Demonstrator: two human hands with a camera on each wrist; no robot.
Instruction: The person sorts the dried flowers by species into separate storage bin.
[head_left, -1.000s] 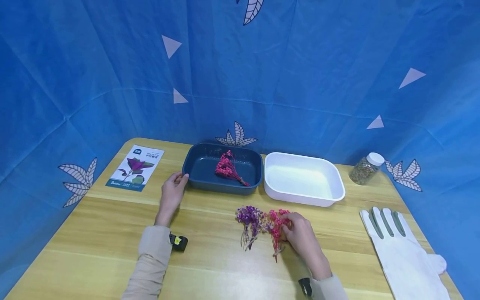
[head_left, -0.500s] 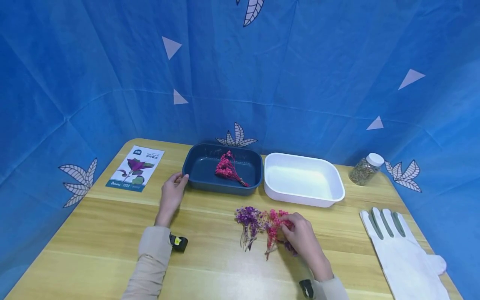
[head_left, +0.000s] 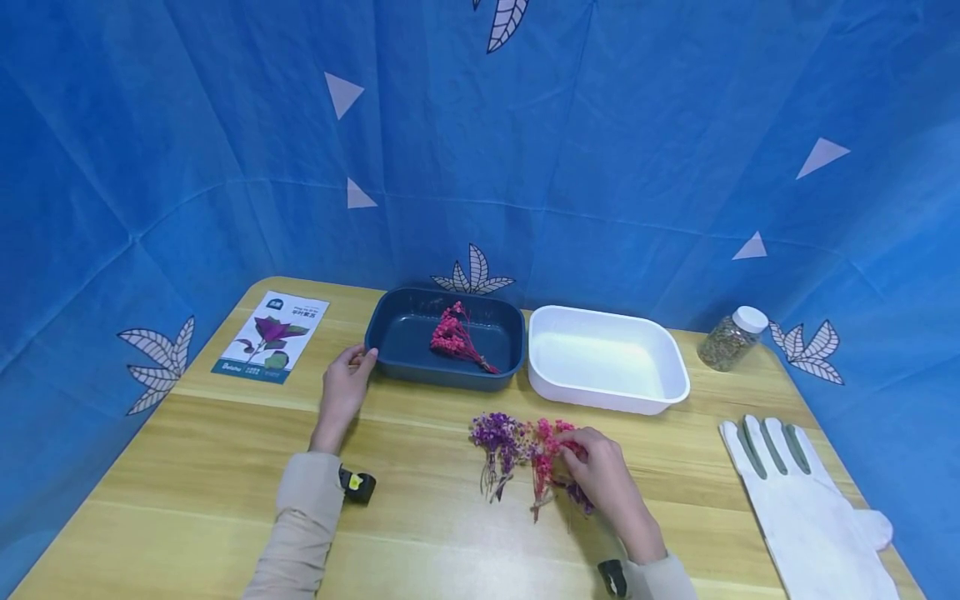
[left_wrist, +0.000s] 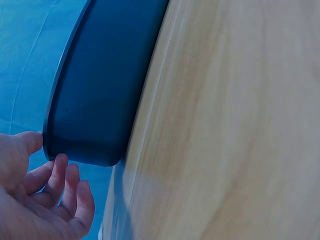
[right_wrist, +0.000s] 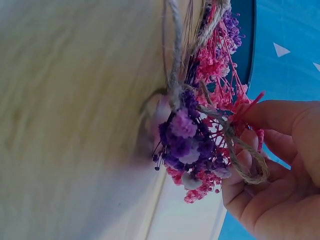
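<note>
My left hand (head_left: 347,390) holds the near-left corner of a dark blue tray (head_left: 442,375). Its thumb rests at the rim and a fingertip lies just below, as the left wrist view shows. Inside that tray lies a bunch of pink dried flowers (head_left: 452,335). My right hand (head_left: 603,471) pinches thin pink stems (right_wrist: 256,104) of a dried flower bunch, with a loop of twine (right_wrist: 250,175) by the fingers. Pink flowers (head_left: 547,437) and purple flowers (head_left: 497,433) lie close beside it on the table. More purple blooms (head_left: 579,497) show under the right hand, partly hidden.
A white tray (head_left: 607,398) stands right of the dark one. Behind it to the right leans a jar (head_left: 731,337) with a white lid. White gloves (head_left: 810,517) lie at the right edge, and a seed packet (head_left: 272,335) at the far left. Blue cloth (head_left: 480,150) hangs behind.
Beside the right hand, the pink flowers' stems have shifted slightly left, and purple blooms have come into sight under that hand. The left hand and both trays stay put.
</note>
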